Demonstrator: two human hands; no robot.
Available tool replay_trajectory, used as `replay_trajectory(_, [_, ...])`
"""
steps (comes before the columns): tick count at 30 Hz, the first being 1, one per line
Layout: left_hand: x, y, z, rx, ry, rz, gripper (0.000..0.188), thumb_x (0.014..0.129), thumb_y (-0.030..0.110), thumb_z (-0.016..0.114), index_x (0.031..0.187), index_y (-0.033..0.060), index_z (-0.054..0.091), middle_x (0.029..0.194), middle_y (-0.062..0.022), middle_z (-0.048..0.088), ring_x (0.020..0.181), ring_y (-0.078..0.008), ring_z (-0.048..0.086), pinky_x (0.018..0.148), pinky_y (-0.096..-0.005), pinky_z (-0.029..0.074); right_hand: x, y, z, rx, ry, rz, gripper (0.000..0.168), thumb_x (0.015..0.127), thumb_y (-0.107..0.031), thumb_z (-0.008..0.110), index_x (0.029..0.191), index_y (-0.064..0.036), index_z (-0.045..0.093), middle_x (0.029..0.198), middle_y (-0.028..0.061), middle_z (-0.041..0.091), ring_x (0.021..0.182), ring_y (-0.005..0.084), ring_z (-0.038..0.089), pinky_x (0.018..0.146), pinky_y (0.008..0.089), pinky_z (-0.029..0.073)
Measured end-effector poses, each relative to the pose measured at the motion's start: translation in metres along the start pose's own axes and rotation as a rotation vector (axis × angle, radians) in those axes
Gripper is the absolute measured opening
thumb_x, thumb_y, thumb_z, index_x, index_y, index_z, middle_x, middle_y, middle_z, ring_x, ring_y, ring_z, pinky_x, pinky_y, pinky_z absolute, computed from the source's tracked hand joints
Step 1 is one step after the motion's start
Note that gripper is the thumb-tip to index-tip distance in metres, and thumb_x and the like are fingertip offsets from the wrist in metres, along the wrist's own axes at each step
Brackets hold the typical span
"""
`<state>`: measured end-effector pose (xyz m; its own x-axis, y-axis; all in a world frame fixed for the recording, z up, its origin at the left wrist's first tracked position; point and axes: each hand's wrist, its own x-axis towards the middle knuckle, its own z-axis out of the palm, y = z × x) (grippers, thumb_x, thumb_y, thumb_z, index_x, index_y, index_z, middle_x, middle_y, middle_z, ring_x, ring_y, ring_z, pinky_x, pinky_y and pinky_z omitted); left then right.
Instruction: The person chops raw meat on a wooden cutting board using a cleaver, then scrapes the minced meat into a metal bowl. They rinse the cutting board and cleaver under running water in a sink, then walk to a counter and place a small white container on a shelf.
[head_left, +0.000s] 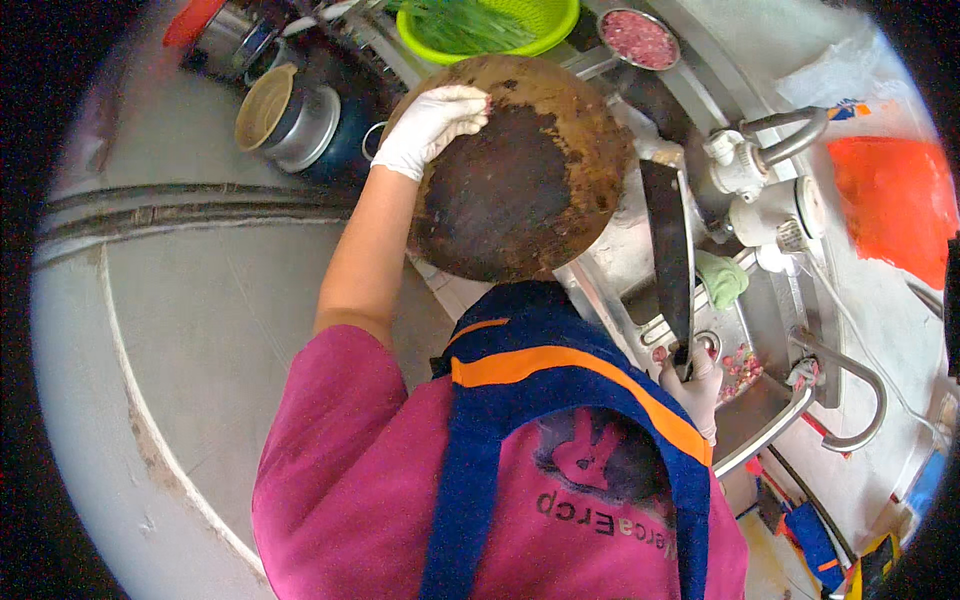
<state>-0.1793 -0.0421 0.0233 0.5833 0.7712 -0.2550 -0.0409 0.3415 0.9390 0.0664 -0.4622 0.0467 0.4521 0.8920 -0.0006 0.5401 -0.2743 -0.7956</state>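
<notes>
My left hand (442, 127), in a white glove, is over the far left part of a round wooden chopping block (517, 172). Its fingers are drawn together. A small reddish spot shows at the fingertips, too small to tell whether it is a held piece or a stain. The block's top is dark and worn in the middle, browner toward the rim. My right hand (694, 390), also gloved, grips the handle of a cleaver (667, 247). The long dark blade points away from me, to the right of the block and over the sink side.
Beyond the block are a green plastic basket (491, 51) of green leafy vegetables and a metal bowl of minced meat (639, 39). A metal sink (750, 427) at right holds reddish scraps (741, 373), near a green cloth (721, 279) and curved faucets (862, 390). Pots (289, 124) stand at left.
</notes>
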Motion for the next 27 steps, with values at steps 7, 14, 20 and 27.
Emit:
replay_trajectory(7, [0.134,0.011,0.113,0.226,-0.081,0.078,0.020,0.084,0.005,0.060,0.102,-0.0023,0.063,0.092,-0.0099,0.066,0.078,-0.0155,0.064,0.070,-0.0275,0.054,-0.020,0.016,-0.009,-0.080,-0.012,0.004,0.031,0.068,-0.003,0.067,0.099,-0.002,0.059,0.069,0.0140,0.060,0.056,0.0272,0.060,0.055,0.0345,0.048])
replay_trajectory(14, [0.214,-0.011,0.178,1.642,0.012,0.509,0.043,0.081,0.013,0.048,0.123,0.0102,0.055,0.132,-0.0064,0.048,0.122,-0.0266,0.042,0.101,-0.0435,0.032,-0.027,0.015,-0.022,-0.129,-0.085,0.194,0.034,0.068,-0.013,0.072,0.099,-0.006,0.059,0.075,0.0134,0.063,0.064,0.0313,0.062,0.059,0.0378,0.049])
replay_trajectory(20, [0.223,-0.006,0.153,1.733,-0.067,0.573,0.036,0.080,0.012,0.048,0.112,0.0136,0.064,0.132,-0.0061,0.051,0.126,-0.0254,0.040,0.104,-0.0438,0.029,-0.025,0.028,-0.021,-0.122,-0.087,0.241,0.034,0.068,-0.015,0.071,0.098,-0.005,0.058,0.072,0.0135,0.062,0.066,0.0328,0.062,0.059,0.0396,0.048])
replay_trajectory(27, [0.191,0.017,0.111,0.392,0.055,0.195,0.019,0.085,0.021,0.062,0.090,0.0043,0.067,0.084,-0.0029,0.064,0.074,-0.0102,0.058,0.074,-0.0257,0.047,-0.004,0.025,-0.032,-0.181,-0.146,0.161,0.033,0.066,-0.012,0.070,0.096,-0.003,0.058,0.072,0.0152,0.060,0.065,0.0345,0.059,0.059,0.0416,0.046])
